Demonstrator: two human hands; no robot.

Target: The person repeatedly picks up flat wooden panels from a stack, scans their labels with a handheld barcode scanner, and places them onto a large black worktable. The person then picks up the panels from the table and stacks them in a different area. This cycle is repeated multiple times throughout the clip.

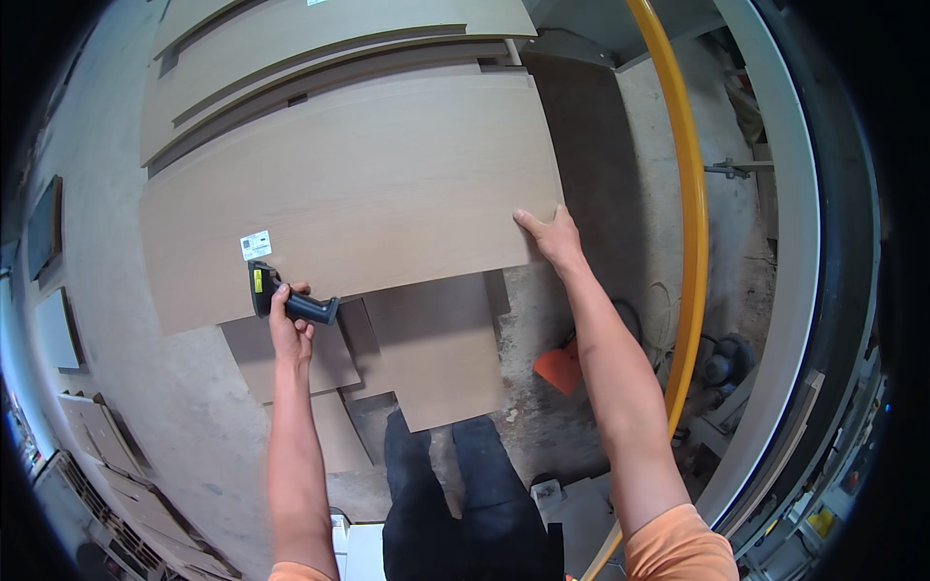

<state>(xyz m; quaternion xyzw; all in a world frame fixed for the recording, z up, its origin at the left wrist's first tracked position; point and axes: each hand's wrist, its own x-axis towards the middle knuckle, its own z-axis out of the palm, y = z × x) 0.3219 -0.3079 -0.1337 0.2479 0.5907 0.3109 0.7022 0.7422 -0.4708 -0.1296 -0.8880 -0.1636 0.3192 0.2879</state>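
My left hand (289, 324) is wrapped round the grip of a black handheld barcode scanner (310, 308). The scanner's head is just below a white printed label (256, 244) stuck on a large light-brown board (358, 194). My right hand (554, 235) holds this board at its right edge near the lower corner. The thumb lies on the top face, and the other fingers are partly hidden over the edge. Below the board's near edge, smaller brown panels (441, 339) lie overlapping, partly covered by it.
More long boards (320, 48) are stacked beyond. A yellow rail (690, 194) curves down the right side, with a white frame (790, 242) outside it. An orange object (559, 368) rests on the concrete floor near my right forearm. Several panels (126, 436) stand at the left.
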